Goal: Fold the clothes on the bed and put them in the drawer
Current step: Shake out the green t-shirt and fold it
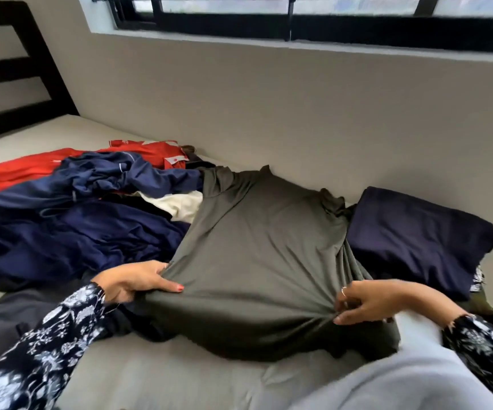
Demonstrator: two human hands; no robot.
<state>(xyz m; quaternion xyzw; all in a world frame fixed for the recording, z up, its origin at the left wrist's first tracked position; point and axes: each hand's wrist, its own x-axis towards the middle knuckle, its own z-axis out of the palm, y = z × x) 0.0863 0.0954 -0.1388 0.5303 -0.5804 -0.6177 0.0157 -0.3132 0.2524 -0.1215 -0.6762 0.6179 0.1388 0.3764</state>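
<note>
Both hands, left hand point(133, 281) and right hand point(366, 303), are pinching the olive shirt point(257, 247), risking dragging the navy pile point(85, 220) beside it

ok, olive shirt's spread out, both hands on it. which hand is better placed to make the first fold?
Probably the left hand. It pinches the olive shirt right at its side edge, ready to carry across. The right hand bunches cloth further in from its edge, beside the folded navy garment.
</note>
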